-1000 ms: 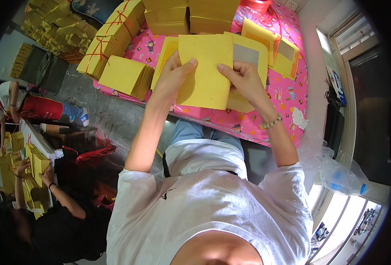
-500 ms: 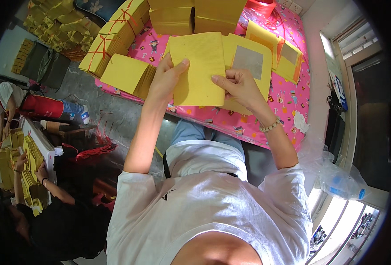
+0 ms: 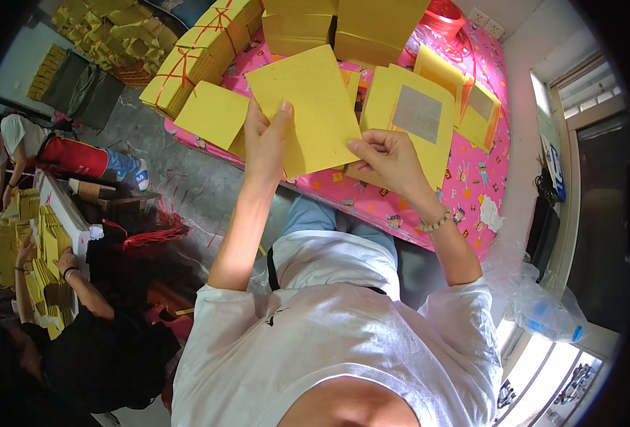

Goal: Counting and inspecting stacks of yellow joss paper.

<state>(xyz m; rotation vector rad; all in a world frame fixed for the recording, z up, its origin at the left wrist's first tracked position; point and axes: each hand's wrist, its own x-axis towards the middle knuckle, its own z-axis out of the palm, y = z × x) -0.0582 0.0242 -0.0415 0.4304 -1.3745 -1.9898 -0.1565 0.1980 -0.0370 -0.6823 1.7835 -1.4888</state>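
A folded yellow paper sheet is held up over the table's near edge, tilted. My left hand grips its left side, thumb on top and fingers underneath. At the lower right corner, my right hand pinches the paper between thumb and curled fingers. Just right of it lies a stack of yellow paper with a grey square on its face. To the left, a yellow paper bundle rests near the table edge, partly behind my left hand.
Red-tied yellow bundles line the table's left side, and tall yellow stacks stand behind. A roll of red plastic string sits far right on the pink patterned tablecloth. At left, people handle yellow paper on another table.
The held yellow paper has tilted, its upper edge swinging left. My hands still grip it. The view has shifted slightly, and the co-workers' hands at left have moved a little.
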